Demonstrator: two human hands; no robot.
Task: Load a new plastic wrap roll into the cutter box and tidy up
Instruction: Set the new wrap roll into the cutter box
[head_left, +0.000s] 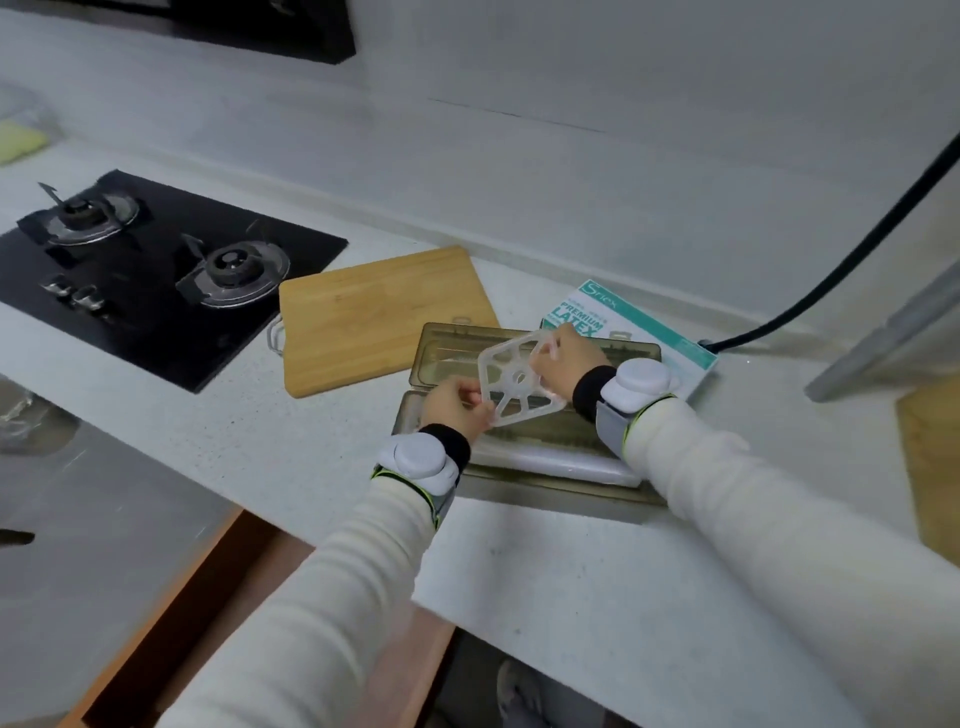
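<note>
White countertop (545, 561) fills mid-frame, where the open cutter box (524, 364) is laid with a plastic wrap roll (550, 460) inside. Above it, a clear spoked end piece (511, 376) is pinched by left hand (454, 402) and right hand (569, 358).

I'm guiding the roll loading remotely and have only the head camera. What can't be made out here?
- New roll in the cutter box: its right end is covered by the right sleeve.
- Clear spoked end piece: held by the left hand and right hand; fingers hide its edges.
- Glove box: print partly hidden by the right hand, small text unreadable.
- Box lid: cutter details blurred.
</note>
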